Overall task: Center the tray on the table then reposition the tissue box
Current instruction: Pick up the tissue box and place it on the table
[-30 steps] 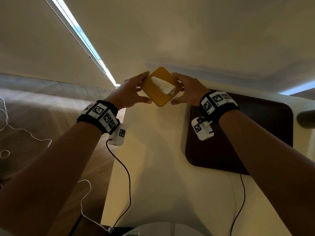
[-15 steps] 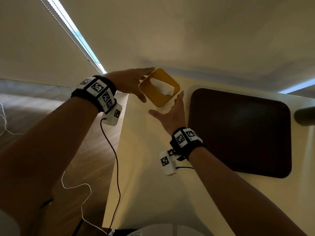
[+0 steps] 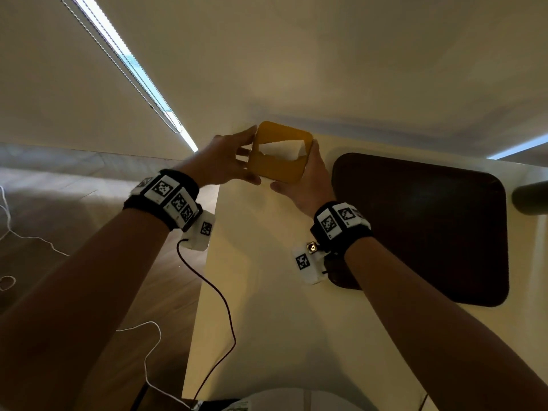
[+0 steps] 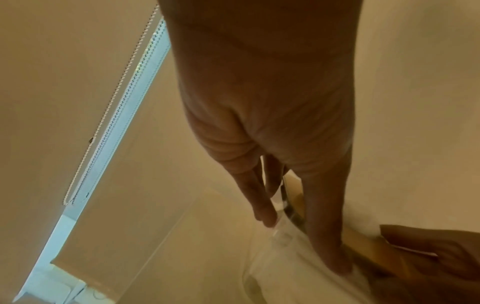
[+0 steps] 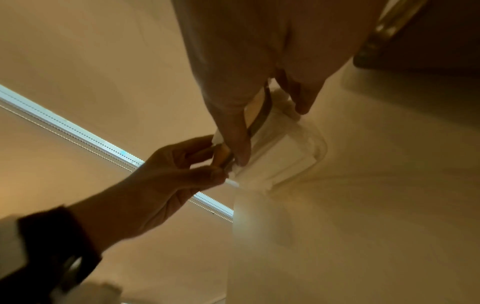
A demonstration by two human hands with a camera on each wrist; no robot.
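Observation:
The tissue box (image 3: 277, 170), with a yellow top and a white tissue sticking out, sits at the far left corner of the cream table (image 3: 261, 307). My left hand (image 3: 247, 155) grips its left side, thumb at the near corner and fingers along the far edge. My right hand (image 3: 308, 170) grips its right side. In the left wrist view my fingers (image 4: 327, 246) lie on the box (image 4: 369, 246). The right wrist view shows both hands pinching the box (image 5: 280, 156). The dark brown tray (image 3: 421, 226) lies flat to the right of the box, partly under my right forearm.
The table's left edge runs just beside the box, with wooden floor (image 3: 74, 218) and loose white cables below. A wall stands directly behind the table. A dark rounded object (image 3: 530, 200) pokes in at the right edge. A bright blind slit (image 3: 127, 63) crosses the left wall.
Half a second ago both hands were off the box and the right hand was drawn back. Now both grip it again, and the box has turned from cornerwise to roughly square with the table.

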